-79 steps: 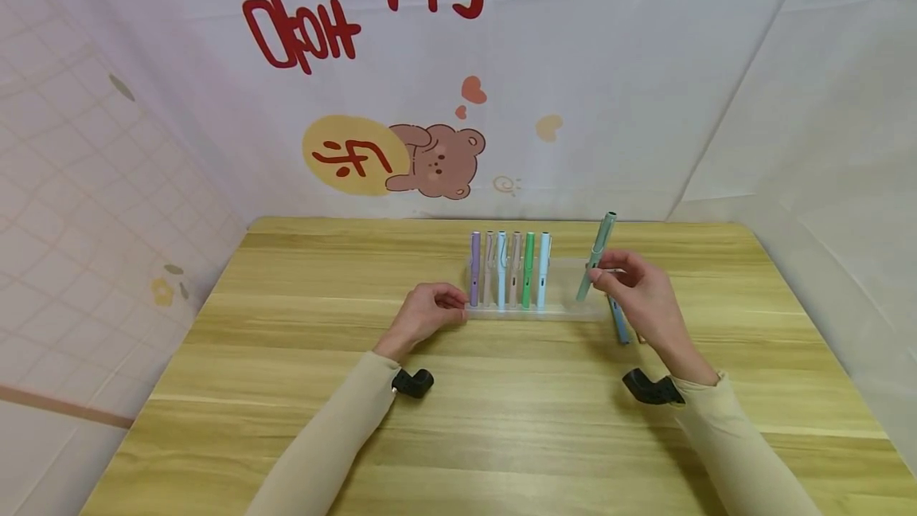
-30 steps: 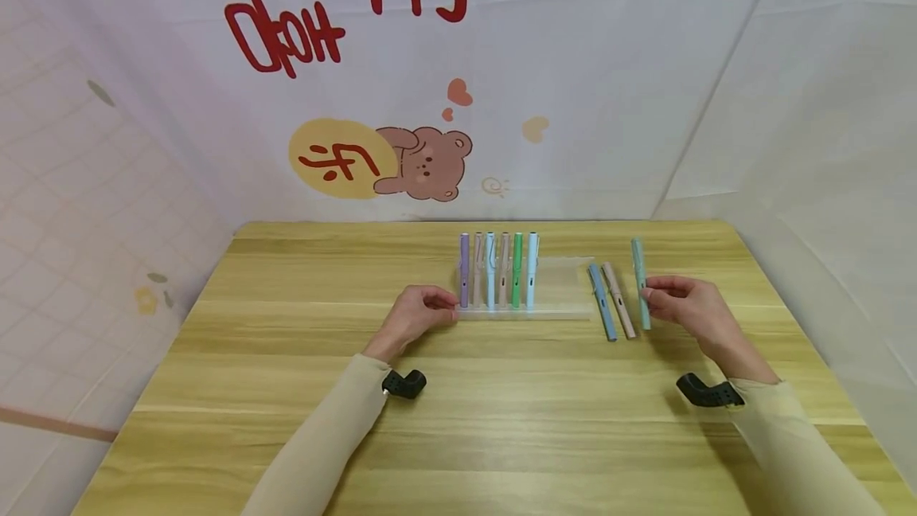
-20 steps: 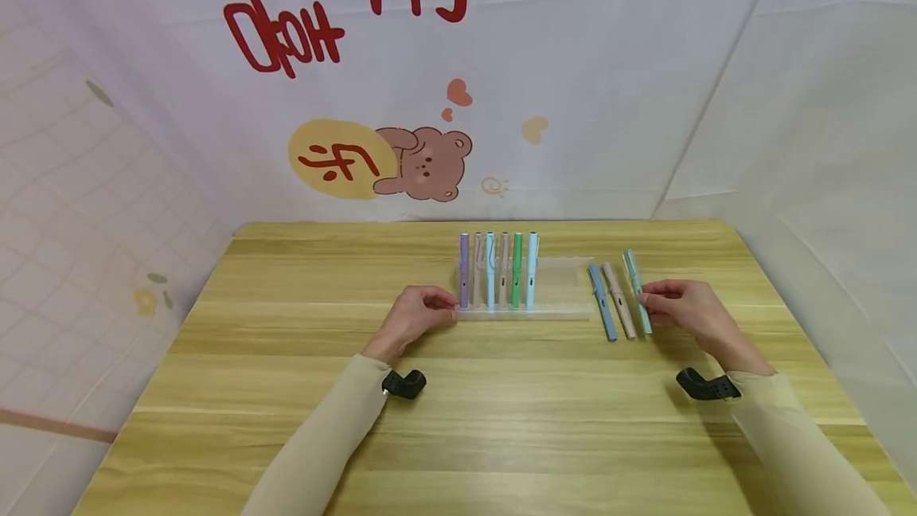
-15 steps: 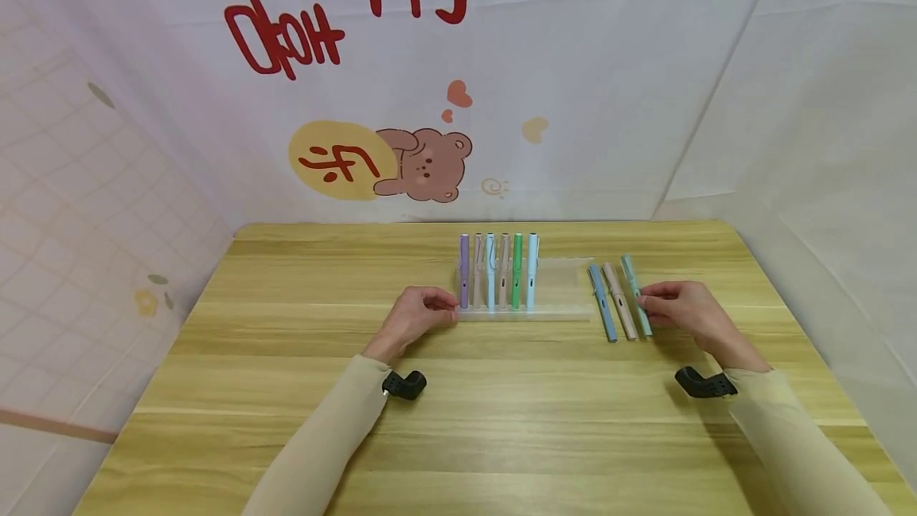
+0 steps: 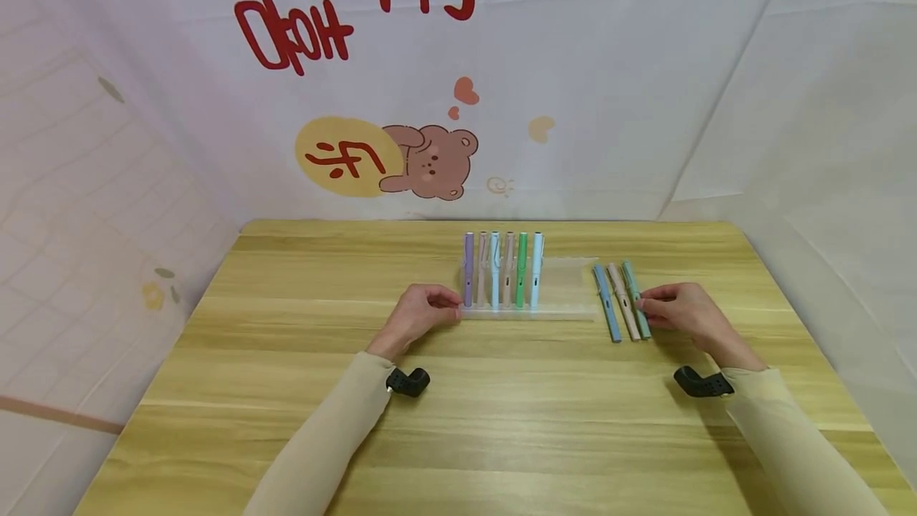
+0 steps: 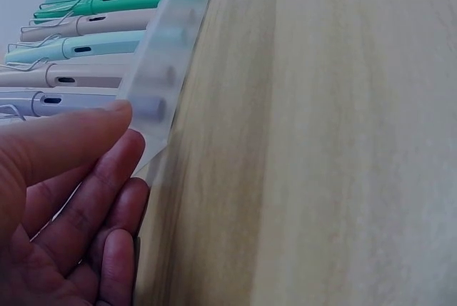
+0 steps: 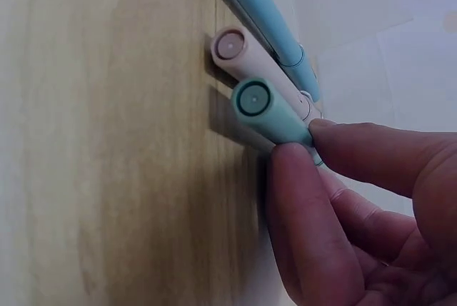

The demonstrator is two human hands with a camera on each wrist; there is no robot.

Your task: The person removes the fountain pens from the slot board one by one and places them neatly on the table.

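Between thumb and fingers, my right hand [image 5: 684, 310] pinches a grey-green pen [image 7: 275, 115] lying at the right of two others. Beside it lie a pinkish-beige pen [image 5: 623, 301] and a blue pen [image 5: 606, 302], roughly parallel. At the left end of a clear pen stand [image 5: 566, 314], the fingertips of my left hand [image 5: 423, 313] pinch its corner. Standing in its left part are a purple pen [image 5: 469, 269], two beige-pink pens, two light blue pens and a green pen [image 5: 521, 269]. In the left wrist view my thumb [image 6: 86, 135] overlaps the corner beside the purple pen.
The wooden table [image 5: 501, 420] runs back to a white printed cloth [image 5: 609, 62] with a bear drawing. More pale cloth hangs along the left and right sides. A black strap mount [image 5: 408, 382] sits at each wrist.
My right hand has carried the grey-green pen from over the stand's right part to the table, then lowered it alongside the beige pen. The left hand stays at the stand's end.
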